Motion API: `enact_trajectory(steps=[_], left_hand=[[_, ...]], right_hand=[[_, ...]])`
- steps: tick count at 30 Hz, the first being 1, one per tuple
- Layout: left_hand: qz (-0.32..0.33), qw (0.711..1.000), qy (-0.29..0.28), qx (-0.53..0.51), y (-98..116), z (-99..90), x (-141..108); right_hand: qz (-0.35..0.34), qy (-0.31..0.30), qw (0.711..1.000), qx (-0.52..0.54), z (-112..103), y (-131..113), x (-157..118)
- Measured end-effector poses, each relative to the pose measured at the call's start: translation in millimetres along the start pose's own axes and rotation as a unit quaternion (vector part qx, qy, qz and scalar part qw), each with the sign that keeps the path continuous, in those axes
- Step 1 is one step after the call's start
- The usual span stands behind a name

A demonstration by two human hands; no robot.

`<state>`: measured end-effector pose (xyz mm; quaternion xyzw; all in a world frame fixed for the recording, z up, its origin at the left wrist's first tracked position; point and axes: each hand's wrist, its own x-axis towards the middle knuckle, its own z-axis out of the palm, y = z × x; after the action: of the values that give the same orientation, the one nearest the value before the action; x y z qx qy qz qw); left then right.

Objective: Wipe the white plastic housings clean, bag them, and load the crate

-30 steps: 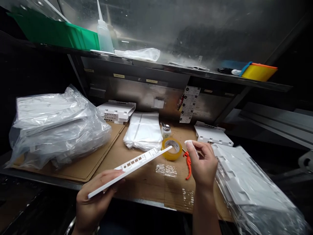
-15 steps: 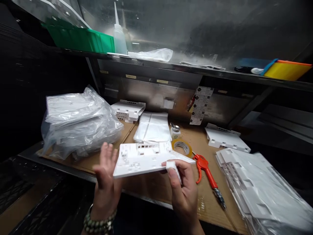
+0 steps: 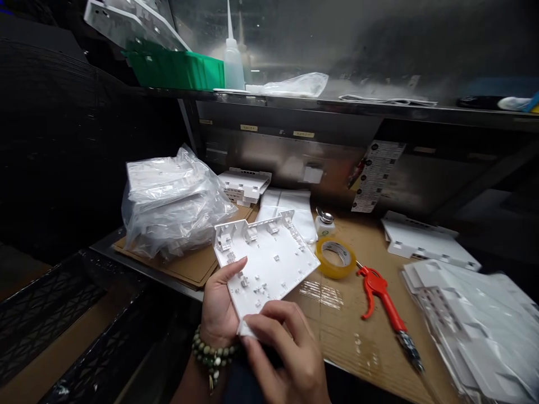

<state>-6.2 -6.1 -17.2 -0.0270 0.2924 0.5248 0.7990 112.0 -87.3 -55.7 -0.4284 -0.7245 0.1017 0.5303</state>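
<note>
A white plastic housing panel (image 3: 265,264) is tilted over the bench, its inner side with clips and small posts facing me. My left hand (image 3: 221,308) supports it from the left, thumb over the edge and the other fingers hidden beneath. My right hand (image 3: 290,348) pinches a small folded white cloth or wipe (image 3: 245,329) against the panel's near corner. Behind the panel lies a stack of clear plastic bags (image 3: 290,202).
Yellow tape (image 3: 336,258), a red air blow gun (image 3: 385,303) and a pump bottle (image 3: 325,223) stand to the right. Bagged panels (image 3: 172,196) pile at left, more bagged panels (image 3: 475,325) at right. A shelf (image 3: 295,104) holds a green bin (image 3: 177,68).
The panel has turned so its inner side faces me. My left hand, open and apart before, now holds it. My right hand has moved with the cloth to the near corner. The view has shifted left.
</note>
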Motion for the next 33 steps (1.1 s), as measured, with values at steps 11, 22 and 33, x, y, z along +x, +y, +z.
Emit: enact_trajectory(steps=[11, 22, 33], left_hand=[[0.015, 0.999, 0.016, 0.027, 4, -6.3, 4], [0.062, 0.993, -0.079, 0.059, 54, -79.4, 17], [-0.020, 0.947, -0.291, 0.134, 59, -89.0, 14]], right_hand=[[-0.009, -0.002, 0.999, -0.038, -3, 11, 1], [0.104, 0.115, 0.976, -0.154, -77, 89, -4], [0.042, 0.081, 0.980, -0.178, -74, 105, -14]])
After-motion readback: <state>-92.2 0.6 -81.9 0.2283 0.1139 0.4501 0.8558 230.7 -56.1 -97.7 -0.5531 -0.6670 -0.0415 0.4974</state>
